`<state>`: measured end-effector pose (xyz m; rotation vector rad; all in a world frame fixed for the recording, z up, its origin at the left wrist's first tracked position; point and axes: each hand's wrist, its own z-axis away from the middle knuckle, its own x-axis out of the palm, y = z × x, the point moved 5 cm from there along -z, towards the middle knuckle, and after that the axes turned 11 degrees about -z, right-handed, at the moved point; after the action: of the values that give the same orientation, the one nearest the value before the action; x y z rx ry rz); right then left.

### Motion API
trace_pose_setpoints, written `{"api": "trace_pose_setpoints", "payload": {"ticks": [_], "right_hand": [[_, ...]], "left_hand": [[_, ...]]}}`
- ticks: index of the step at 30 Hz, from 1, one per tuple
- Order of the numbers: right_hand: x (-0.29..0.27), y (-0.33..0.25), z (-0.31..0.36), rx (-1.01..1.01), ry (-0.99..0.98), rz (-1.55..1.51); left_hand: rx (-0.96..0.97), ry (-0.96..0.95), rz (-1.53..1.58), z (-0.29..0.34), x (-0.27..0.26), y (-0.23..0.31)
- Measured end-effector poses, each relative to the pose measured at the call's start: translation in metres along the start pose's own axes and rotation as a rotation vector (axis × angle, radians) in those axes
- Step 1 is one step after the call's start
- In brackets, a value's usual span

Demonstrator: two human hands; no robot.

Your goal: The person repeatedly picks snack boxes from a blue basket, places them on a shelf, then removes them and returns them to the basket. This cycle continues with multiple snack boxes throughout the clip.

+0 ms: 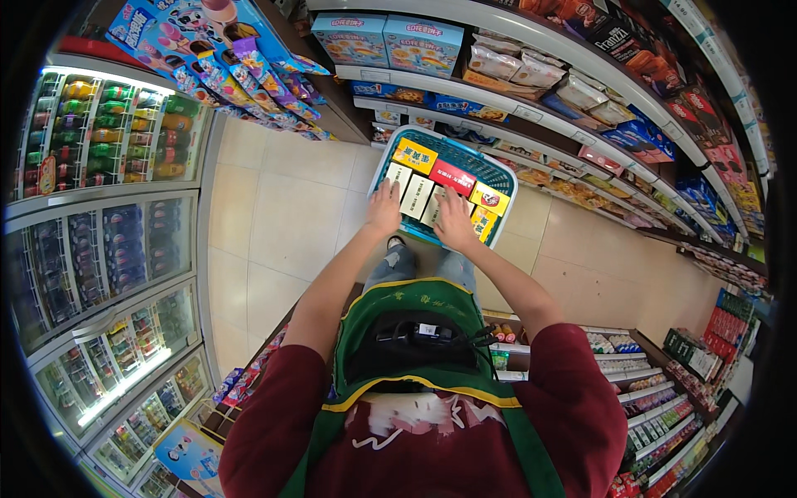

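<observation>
A teal shopping basket with a pale rim is in front of me, several small cartons packed inside. My left hand lies over its near left corner, fingers stretched out on a cream carton. On the near side, my right hand rests with spread fingers on the cartons, beside a white carton. Neither hand grips anything. A yellow carton and a red carton sit farther in. At the right end are a yellow-and-red carton and another yellow carton, partly covered by my hand.
Snack shelves curve along the far side and right. Glass-door drink coolers line the left. A rack of hanging snack packets stands at the far left. Low shelves are at my right; pale floor tiles lie between.
</observation>
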<state>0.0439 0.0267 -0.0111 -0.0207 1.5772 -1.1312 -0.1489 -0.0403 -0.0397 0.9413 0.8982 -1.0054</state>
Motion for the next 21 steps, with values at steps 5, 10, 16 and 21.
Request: {"api": "trace_pose_setpoints", "payload": {"ticks": [5,10,16,21], "right_hand": [[0.013,-0.026,-0.033,0.003,-0.032,-0.093],[0.025,-0.031,-0.028,0.058,-0.158,-0.117],[0.015,-0.031,-0.008,0.112,-0.168,-0.205],[-0.006,-0.031,-0.01,0.126,-0.032,-0.391]], "left_hand": [[-0.141,-0.139,0.049,-0.025,0.002,-0.014],[-0.282,-0.097,0.258,-0.022,0.019,-0.021],[-0.373,0.094,0.366,-0.015,0.009,-0.023],[-0.316,0.43,0.529,0.049,-0.109,-0.02]]}}
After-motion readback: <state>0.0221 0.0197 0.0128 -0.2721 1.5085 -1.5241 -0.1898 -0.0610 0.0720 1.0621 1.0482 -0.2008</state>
